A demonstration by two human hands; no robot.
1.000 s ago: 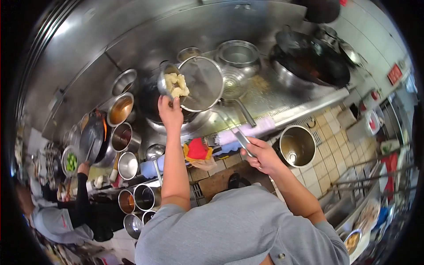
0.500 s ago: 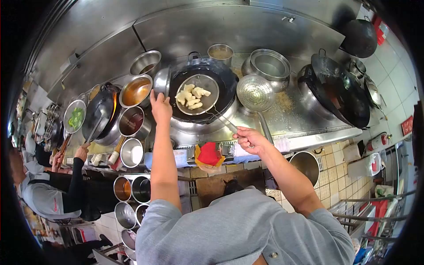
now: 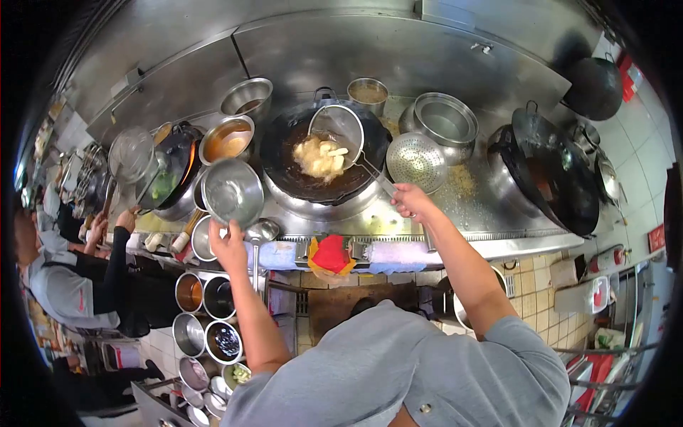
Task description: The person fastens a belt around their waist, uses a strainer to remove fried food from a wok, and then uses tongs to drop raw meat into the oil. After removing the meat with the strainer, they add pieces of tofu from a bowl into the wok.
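Note:
My right hand (image 3: 411,202) grips the handle of a round mesh strainer (image 3: 340,121), tilted over a black wok (image 3: 281,167). Pale food pieces (image 3: 321,158) lie in bubbling liquid in the wok, some against the strainer's lower edge. To the left, my left hand (image 3: 228,245) is closed on the near rim of a metal bowl (image 3: 232,191), which is tipped so its inside faces me. Just right of that hand, a ladle (image 3: 263,229) rests with its handle toward me.
A perforated skimmer (image 3: 417,162) lies right of the wok, near a lidded-looking metal pot (image 3: 447,119). Another wok (image 3: 544,171) stands farther right. A bowl of orange liquid (image 3: 228,140) is at left. A co-worker (image 3: 71,285) cooks at a flaming wok (image 3: 181,167).
The strainer has tipped up and the food has gone from it into the wok. My left hand has moved down and left and now holds the metal bowl.

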